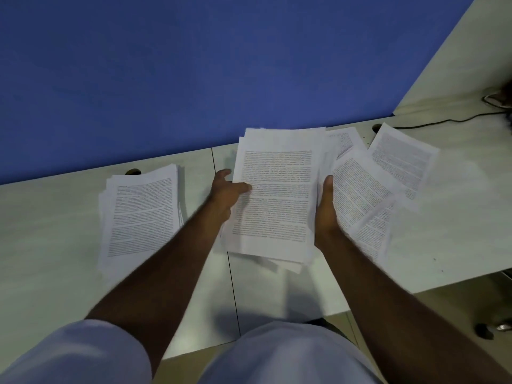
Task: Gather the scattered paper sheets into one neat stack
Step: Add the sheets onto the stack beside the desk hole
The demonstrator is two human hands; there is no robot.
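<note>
A loose bundle of printed white sheets (277,195) is held above the pale desk (50,245), its edges uneven. My left hand (225,191) grips the bundle's left edge, thumb on top. My right hand (327,209) holds its right edge with the palm against the side. A separate pile of printed sheets (141,214) lies on the desk to the left. Several fanned-out sheets (388,173) lie to the right, partly under my right hand.
A blue partition (194,65) rises behind the desk. A black cable (443,121) runs along the far right, beside a cable hole (376,126). Another hole (133,171) sits behind the left pile. The desk's front edge cuts away at the lower right.
</note>
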